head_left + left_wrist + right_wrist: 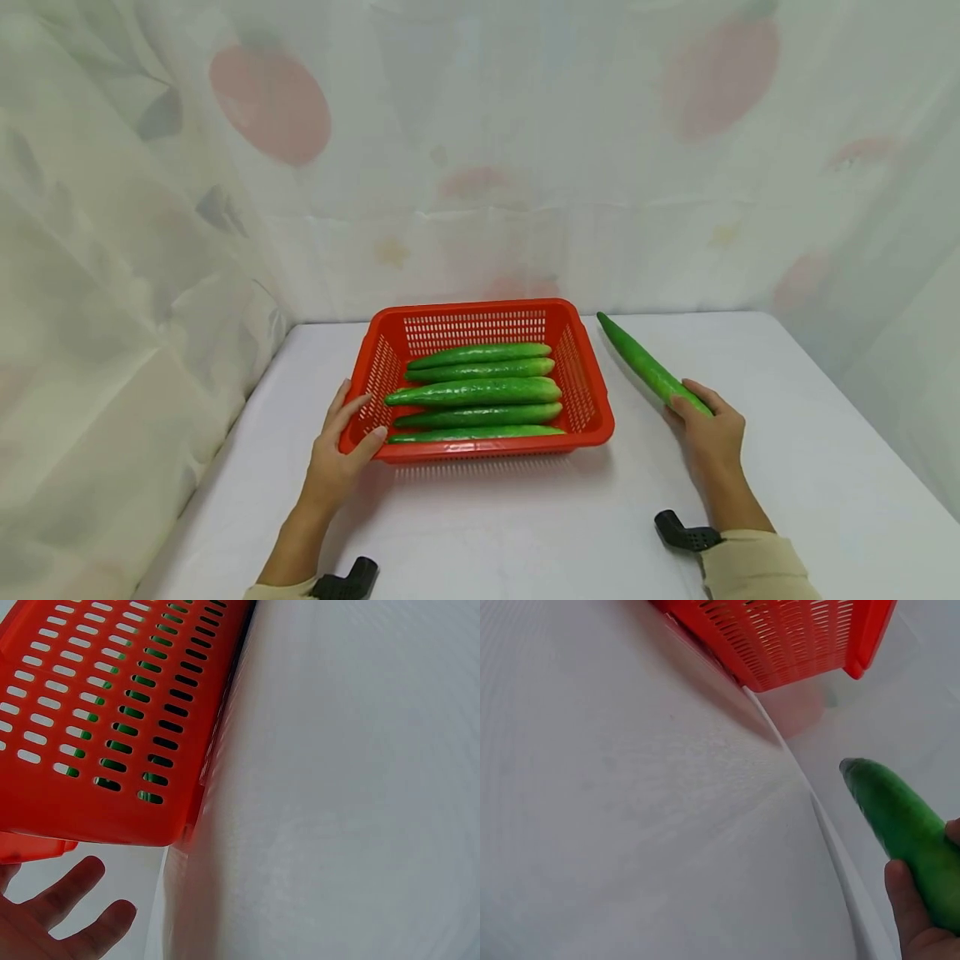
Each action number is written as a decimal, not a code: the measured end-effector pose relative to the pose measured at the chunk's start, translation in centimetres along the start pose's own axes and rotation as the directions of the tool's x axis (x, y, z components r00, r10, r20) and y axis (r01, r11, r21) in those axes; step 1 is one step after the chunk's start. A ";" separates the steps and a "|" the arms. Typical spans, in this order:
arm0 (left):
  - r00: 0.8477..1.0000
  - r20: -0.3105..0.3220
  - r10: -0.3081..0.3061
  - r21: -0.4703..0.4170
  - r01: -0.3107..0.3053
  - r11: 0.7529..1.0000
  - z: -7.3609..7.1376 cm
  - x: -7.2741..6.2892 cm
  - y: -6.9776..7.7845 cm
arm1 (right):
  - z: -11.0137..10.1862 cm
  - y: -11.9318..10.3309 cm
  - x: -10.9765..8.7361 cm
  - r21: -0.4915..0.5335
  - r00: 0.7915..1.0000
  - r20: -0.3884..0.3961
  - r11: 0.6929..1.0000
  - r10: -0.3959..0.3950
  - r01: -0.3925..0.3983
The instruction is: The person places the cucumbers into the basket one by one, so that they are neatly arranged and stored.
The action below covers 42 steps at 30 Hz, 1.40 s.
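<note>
A red plastic basket [487, 451] with slotted walls holds several green cucumbers [476, 392] lying side by side. My left hand [335, 458] grips its near left corner, thumb and a finger over the rim; in the left wrist view other fingers [71, 889] spread outside the wall. Off to the basket's right, my right hand [712, 425] holds another cucumber [645, 364] by its paler near end. That cucumber slants away to the far left, its dark tip close to the basket's right rim in the head view. Thumb and fingers lie on either side of it in the right wrist view.
A white cloth covers the table [495, 533]. Behind it hangs a pale curtain [480, 167] with faded fruit prints, and a creased patterned sheet [112, 333] runs along the left side. Black devices [686, 533] are strapped to both wrists.
</note>
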<state>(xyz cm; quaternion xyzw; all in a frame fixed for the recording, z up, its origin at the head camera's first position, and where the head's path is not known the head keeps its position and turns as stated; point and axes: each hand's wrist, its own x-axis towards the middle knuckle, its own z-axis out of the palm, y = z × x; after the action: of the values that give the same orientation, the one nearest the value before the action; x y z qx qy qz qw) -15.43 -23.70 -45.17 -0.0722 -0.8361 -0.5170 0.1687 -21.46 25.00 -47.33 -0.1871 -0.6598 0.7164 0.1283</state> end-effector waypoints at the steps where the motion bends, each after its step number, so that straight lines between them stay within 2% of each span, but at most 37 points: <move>1: 1.000 -0.003 0.001 0.000 -0.001 1.000 0.0 0.0 0.0 | 0.1 -0.2 0.0 0.034 1.000 0.004 0.999 -0.005 0.005; 7: 1.000 -0.001 0.001 0.007 -0.001 1.000 -0.2 0.1 0.1 | 0.3 -1.3 0.0 0.153 0.999 0.011 0.987 -0.045 0.043; 14: 1.000 -0.002 0.008 0.014 -0.008 1.000 -0.2 0.1 0.2 | 0.1 -2.7 -0.6 0.145 0.996 0.028 0.986 -0.086 0.081; 21: 1.000 -0.001 0.002 -0.002 -0.002 1.000 -0.1 0.1 0.1 | 0.0 -4.2 -1.0 0.152 0.984 0.046 0.975 -0.169 0.161; 27: 1.000 0.002 -0.003 0.000 0.003 1.000 -0.1 0.0 0.0 | 0.0 -6.1 -1.6 0.172 0.973 0.106 0.968 -0.203 0.183; 37: 1.000 0.009 -0.005 0.007 0.005 1.000 -0.1 0.0 0.5 | 1.3 -8.2 -2.3 0.180 0.914 0.232 0.939 -0.332 0.295; 38: 1.000 0.006 -0.003 0.008 0.003 1.000 0.0 0.0 0.0 | 1.5 -8.4 -2.3 0.177 0.909 0.244 0.937 -0.339 0.302; 42: 1.000 0.000 -0.006 0.008 0.006 1.000 0.0 -0.1 -0.2 | 2.5 -8.9 -2.3 0.179 0.883 0.286 0.926 -0.372 0.332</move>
<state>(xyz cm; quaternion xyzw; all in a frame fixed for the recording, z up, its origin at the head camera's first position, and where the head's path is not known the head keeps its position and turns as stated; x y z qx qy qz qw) -15.42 -23.76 -45.34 -0.0692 -0.8383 -0.5142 0.1673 -21.04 22.65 -38.09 0.0607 -0.6484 0.7416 0.1611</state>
